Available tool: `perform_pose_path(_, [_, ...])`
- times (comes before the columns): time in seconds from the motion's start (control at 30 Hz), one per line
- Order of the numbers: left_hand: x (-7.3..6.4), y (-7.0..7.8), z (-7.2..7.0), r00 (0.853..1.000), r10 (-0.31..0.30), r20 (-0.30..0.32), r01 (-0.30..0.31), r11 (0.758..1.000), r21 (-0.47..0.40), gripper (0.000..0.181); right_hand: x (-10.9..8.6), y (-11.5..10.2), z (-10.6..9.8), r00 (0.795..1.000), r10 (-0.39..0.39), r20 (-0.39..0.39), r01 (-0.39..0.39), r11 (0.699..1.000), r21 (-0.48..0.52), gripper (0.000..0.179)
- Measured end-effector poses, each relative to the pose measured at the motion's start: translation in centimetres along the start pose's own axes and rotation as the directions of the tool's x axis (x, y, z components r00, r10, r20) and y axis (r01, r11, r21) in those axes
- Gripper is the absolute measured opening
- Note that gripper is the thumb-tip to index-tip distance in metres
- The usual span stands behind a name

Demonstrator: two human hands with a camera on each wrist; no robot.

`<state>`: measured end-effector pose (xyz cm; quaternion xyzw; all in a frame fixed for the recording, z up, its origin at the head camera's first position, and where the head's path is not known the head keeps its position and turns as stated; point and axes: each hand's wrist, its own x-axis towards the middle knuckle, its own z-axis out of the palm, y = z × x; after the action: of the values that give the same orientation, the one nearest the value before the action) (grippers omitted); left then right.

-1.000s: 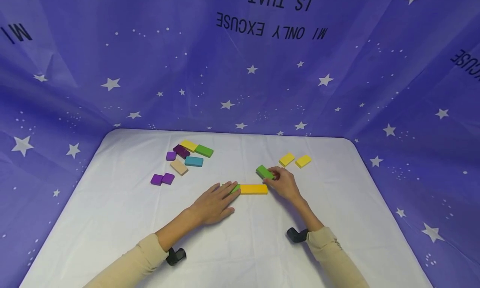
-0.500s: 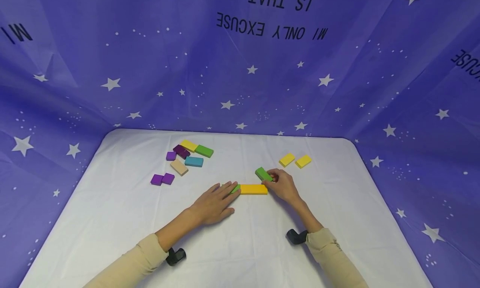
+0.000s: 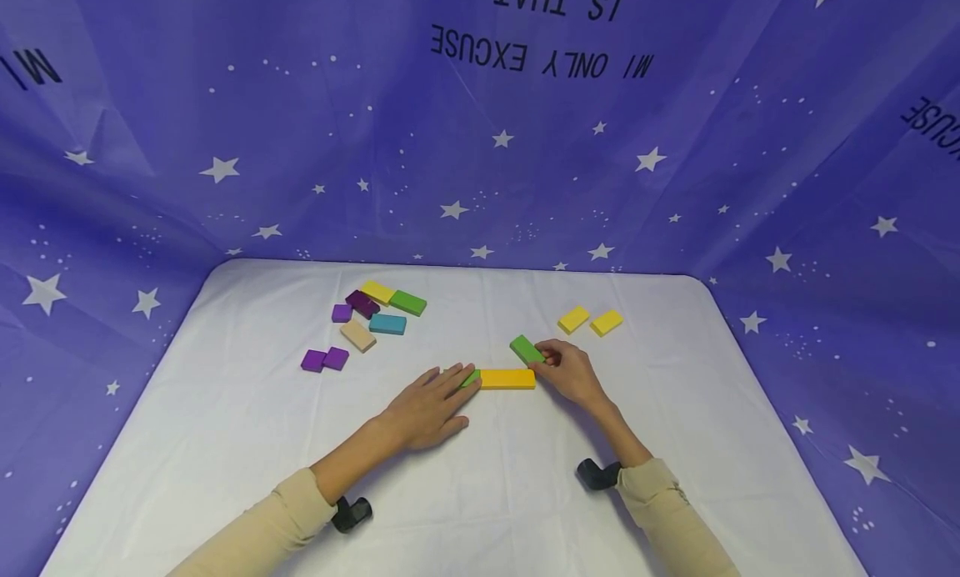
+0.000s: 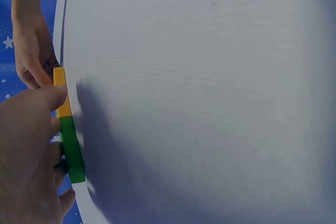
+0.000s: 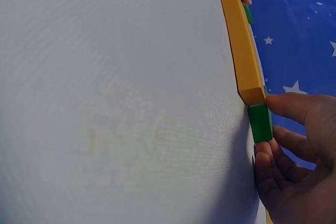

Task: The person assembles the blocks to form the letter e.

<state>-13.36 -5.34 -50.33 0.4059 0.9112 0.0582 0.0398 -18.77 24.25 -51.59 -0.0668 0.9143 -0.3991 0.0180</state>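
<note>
An orange-yellow block [image 3: 507, 379] lies lengthwise at the table's middle, end to end with a green block [image 3: 471, 378]. Over that green block rests my left hand [image 3: 431, 406], its fingers extended and hiding much of the block. My right hand [image 3: 567, 373] pinches a second green block [image 3: 527, 349] by its near right end. That block is angled, just behind the orange-yellow block's right end. From the right wrist view, the thumb [image 5: 289, 106] of my right hand lies close by the corner of the orange-yellow block, with other fingers at the green block's end.
Two yellow blocks [image 3: 574, 319] lie behind my right hand. At the back left are a teal block [image 3: 387, 323], a beige block [image 3: 358, 335], a green block [image 3: 408, 302], a yellow block [image 3: 378, 292] and several purple pieces [image 3: 336, 358]. A blue starry cloth [image 3: 480, 185] stands behind the white table.
My right hand has shifted the green block slightly toward the orange-yellow block and turned it a little. My left hand stays in place.
</note>
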Motion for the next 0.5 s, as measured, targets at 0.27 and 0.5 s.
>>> perform_pose_path(0.27, [0.01,-0.06,0.09,1.0,-0.003,0.0,0.003,1.0,0.003,0.062,0.1,0.15,0.04,1.0,-0.011,0.003,0.011,1.0,0.009,0.036])
perform_pose_path(0.5, [0.06,-0.05,0.1,1.0,-0.002,0.001,0.002,1.0,-0.003,0.062,0.12,0.03,0.04,1.0,-0.005,0.0,0.005,1.0,0.009,0.036])
